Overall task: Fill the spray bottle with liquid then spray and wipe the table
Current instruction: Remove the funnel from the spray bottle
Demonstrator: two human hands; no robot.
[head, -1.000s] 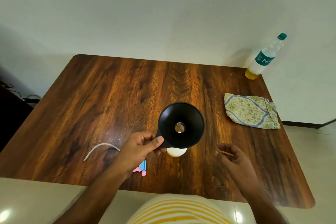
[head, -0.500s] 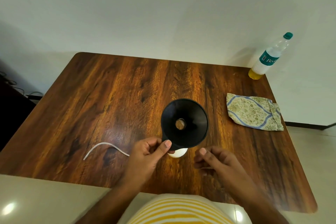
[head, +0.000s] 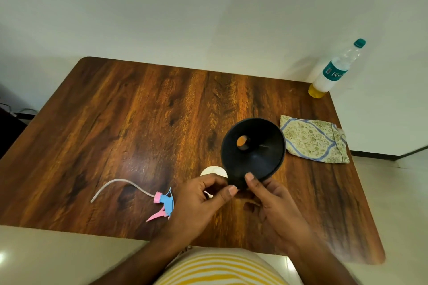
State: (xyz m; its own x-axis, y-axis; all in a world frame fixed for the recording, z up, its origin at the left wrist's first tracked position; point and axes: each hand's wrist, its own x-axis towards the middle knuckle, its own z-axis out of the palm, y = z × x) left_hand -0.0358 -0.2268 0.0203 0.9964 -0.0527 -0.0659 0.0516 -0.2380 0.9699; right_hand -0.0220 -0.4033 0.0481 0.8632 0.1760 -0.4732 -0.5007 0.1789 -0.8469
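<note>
Starting at the left of the table [head: 120, 122], the spray head [head: 165, 203] lies on its side, its pink-and-blue trigger toward the near edge and its white dip tube [head: 115, 186] curving away to the left, well apart from both hands. Next comes the left hand [head: 199, 201], fingers curled, thumb and forefinger pinching toward the near lip of the black funnel [head: 252, 152]; whether it truly bears on the rim or only meets it there I cannot tell. Just behind that hand, a white round top shows, most likely the mouth of the spray bottle [head: 213, 171], mostly hidden by the knuckles. The funnel is tilted, its wide bowl facing the camera and its spout pointing away and down toward the wood, so its spout is not over the bottle mouth; it lies to the right of and beyond it. The right hand [head: 273, 201] grips the funnel's near rim, thumb on the inner face, fingers underneath. The seating move, as I judge it, turns on swinging that spout leftward and nearer, then uprighting the axis over the mouth. Farther right lie the folded patterned cloth [head: 312, 140] and, at the far corner, the capped plastic bottle [head: 333, 71] with yellow liquid at its base.
</note>
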